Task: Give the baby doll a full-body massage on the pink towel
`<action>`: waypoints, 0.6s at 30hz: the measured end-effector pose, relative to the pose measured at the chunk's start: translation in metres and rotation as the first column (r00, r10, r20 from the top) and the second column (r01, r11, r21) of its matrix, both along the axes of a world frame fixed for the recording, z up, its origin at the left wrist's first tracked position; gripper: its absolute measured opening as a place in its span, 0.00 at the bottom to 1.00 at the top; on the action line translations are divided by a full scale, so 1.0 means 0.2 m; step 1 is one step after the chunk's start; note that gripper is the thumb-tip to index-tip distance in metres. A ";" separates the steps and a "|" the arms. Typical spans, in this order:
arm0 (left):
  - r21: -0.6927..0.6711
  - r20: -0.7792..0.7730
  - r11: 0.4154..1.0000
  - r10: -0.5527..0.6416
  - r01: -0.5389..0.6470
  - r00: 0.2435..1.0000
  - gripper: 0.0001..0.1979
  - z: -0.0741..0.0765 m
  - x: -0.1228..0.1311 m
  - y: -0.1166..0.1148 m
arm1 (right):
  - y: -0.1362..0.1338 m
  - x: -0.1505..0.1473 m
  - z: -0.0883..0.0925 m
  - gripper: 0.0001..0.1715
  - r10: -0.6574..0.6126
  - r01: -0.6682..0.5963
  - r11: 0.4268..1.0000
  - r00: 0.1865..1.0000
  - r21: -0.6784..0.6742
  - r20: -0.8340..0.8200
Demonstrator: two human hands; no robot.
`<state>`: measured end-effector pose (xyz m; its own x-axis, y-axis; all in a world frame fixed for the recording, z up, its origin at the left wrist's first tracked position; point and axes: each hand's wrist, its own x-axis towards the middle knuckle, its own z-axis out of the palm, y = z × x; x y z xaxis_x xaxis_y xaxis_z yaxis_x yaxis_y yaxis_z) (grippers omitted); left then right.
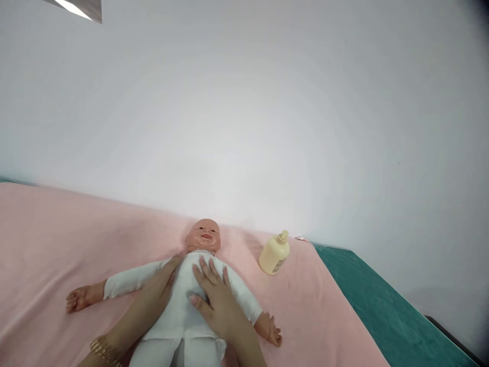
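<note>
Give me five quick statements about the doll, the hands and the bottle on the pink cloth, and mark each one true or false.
1. Both hands rest flat on the doll's chest. True: the left hand and right hand lie on its white clothing.
2. The doll lies face down. False: it lies on its back, face up.
3. The bottle stands beside the doll's head, touched by neither hand. True.
4. The bottle is blue. False: it is pale yellow.
5. The doll lies on the green surface. False: it lies on the pink cloth.
</note>
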<state>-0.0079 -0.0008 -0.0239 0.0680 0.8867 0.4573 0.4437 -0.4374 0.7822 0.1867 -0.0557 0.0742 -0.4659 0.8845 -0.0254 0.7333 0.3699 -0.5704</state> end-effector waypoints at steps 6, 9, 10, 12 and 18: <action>0.058 -0.080 0.997 -0.039 0.044 0.996 0.24 0.04 0.00 0.00 | 0.01 0.07 -0.01 0.45 -0.178 0.182 0.983 0.981 -0.038 0.078; 0.039 -0.131 0.999 -0.017 0.022 0.991 0.24 0.06 0.00 -0.01 | 0.00 0.12 0.02 0.45 -0.217 0.231 0.969 0.966 -0.091 0.142; 0.026 -0.147 1.000 -0.007 0.010 0.989 0.24 0.08 0.00 -0.02 | 0.00 0.14 0.03 0.45 -0.220 0.239 0.965 0.963 -0.113 0.153; -0.007 -0.175 1.000 -0.016 0.015 0.984 0.24 0.13 0.01 -0.06 | -0.01 0.17 0.05 0.45 -0.208 0.233 0.961 0.965 -0.151 0.161; -0.088 -0.257 0.847 -0.528 0.525 0.809 0.18 0.37 0.06 -0.23 | 0.00 0.19 0.06 0.44 -0.179 0.205 0.962 0.972 -0.178 0.155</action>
